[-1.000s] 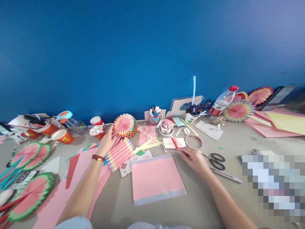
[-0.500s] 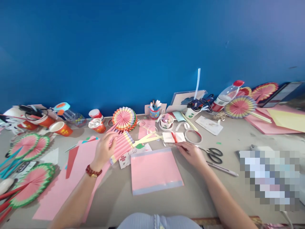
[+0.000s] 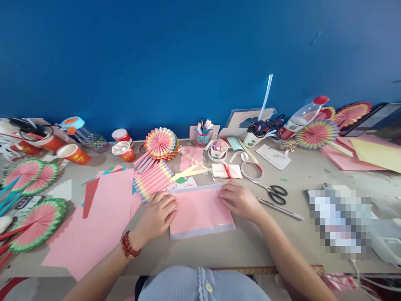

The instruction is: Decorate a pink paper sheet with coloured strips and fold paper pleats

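Note:
A pink paper sheet [image 3: 197,211] with pale lavender strips along its far and near edges lies flat in front of me. My left hand [image 3: 159,215] rests at its left edge, fingers curled over the paper. At the upper right corner, my right hand [image 3: 239,200] has its fingers pressed together on the sheet; the thumb is partly hidden. Just beyond my left hand lies a pleated pink paper strip [image 3: 155,179] with yellow and lavender ends. A white packet with a red band [image 3: 227,170] sits beyond my right hand.
Black-handled scissors [image 3: 275,193], a pen-like cutter [image 3: 280,209] and a tape roll [image 3: 252,170] lie to the right. Large pink sheets [image 3: 106,225] and green-edged paper fans [image 3: 37,225] cover the left. Paper cups [image 3: 73,154] and a bottle [image 3: 303,115] stand along the blue wall.
My left hand has left the pleated strip and come down right to the pink sheet's left edge. My right hand has moved from the white packet to the sheet's upper right corner.

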The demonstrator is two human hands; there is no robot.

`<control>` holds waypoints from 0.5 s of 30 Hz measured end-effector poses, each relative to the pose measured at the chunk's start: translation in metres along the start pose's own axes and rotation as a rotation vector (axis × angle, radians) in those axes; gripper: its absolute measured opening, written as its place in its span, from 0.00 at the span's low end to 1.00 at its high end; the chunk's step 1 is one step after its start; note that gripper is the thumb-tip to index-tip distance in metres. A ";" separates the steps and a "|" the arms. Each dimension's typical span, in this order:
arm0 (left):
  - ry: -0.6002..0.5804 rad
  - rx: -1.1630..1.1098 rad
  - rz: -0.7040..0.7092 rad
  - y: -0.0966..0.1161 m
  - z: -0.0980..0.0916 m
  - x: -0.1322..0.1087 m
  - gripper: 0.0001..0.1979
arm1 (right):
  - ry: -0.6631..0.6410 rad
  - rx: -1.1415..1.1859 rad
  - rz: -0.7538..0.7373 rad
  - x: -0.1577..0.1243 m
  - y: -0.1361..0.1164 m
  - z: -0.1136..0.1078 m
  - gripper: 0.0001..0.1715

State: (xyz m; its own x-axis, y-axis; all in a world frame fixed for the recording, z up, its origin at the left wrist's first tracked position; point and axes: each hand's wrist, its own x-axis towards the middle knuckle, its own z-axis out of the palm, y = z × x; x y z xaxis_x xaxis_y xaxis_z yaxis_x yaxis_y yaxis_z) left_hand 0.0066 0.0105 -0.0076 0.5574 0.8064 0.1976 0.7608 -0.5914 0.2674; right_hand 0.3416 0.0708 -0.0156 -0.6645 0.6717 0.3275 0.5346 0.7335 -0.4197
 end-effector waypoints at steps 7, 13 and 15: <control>-0.036 -0.008 0.080 0.005 0.008 -0.010 0.14 | -0.190 -0.057 0.016 -0.010 -0.019 0.000 0.11; -0.049 -0.012 0.151 0.008 0.009 -0.015 0.14 | -0.238 -0.054 0.061 -0.027 -0.024 -0.006 0.11; -0.035 -0.018 0.171 0.009 0.011 -0.016 0.13 | -0.215 -0.026 0.046 -0.022 -0.022 -0.009 0.11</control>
State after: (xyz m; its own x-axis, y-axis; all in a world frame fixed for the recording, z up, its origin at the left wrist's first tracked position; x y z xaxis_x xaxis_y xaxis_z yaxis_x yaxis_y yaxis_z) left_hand 0.0082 -0.0083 -0.0191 0.6894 0.6937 0.2088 0.6481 -0.7194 0.2499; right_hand 0.3489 0.0412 -0.0059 -0.7339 0.6687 0.1195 0.5781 0.7072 -0.4070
